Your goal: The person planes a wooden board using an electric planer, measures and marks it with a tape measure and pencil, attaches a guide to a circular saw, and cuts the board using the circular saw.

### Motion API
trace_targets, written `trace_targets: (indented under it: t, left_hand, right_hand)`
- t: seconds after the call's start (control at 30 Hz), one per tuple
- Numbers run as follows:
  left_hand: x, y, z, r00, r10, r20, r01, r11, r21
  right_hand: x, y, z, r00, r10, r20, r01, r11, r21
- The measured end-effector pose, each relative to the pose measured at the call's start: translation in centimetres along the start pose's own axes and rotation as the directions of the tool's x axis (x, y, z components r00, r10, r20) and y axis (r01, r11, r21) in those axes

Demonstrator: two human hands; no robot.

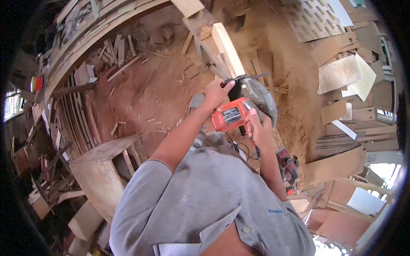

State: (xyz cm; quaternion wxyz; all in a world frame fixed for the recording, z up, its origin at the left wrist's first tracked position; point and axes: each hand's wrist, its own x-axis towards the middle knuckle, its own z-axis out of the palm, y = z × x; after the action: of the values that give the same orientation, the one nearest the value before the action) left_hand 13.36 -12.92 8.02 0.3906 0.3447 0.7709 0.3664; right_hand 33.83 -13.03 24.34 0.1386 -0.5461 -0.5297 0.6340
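Observation:
A red circular saw [230,116] with a dark round blade guard sits in front of my body, at the near end of a pale wooden beam [229,51]. My right hand [260,128] is wrapped around the saw's rear handle. At the front edge of the saw's black base, my left hand [218,93] is closed, its thumb pressed on the base beside the beam. Its other fingers are partly hidden. The beam lies on a wider worn timber [205,34] and runs away from me. The blade's cutting edge is hidden.
Sawdust and wood scraps [120,50] cover the ground. A wooden box [100,170] stands at my left; a dark red power tool [287,166] lies at my right. Boards and sheets [339,74] pile up at the right, and long planks [102,21] curve along the left.

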Motion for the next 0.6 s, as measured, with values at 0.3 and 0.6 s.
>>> trace_targets:
  t: [0.3, 0.6]
  left_hand:
    - [-0.3, -0.3, -0.1, 0.998, -0.039, -0.046, 0.036, 0.998, -0.061]
    - [-0.4, 0.4, -0.8, 0.998, -0.063, 0.002, 0.063, 0.997, -0.043]
  right_hand:
    - [0.1, 0.0, 0.5, 1.0, -0.002, -0.016, 0.002, 1.0, 0.031]
    - [0.2, 0.4, 0.5, 0.999, -0.023, -0.033, 0.023, 0.999, 0.025]
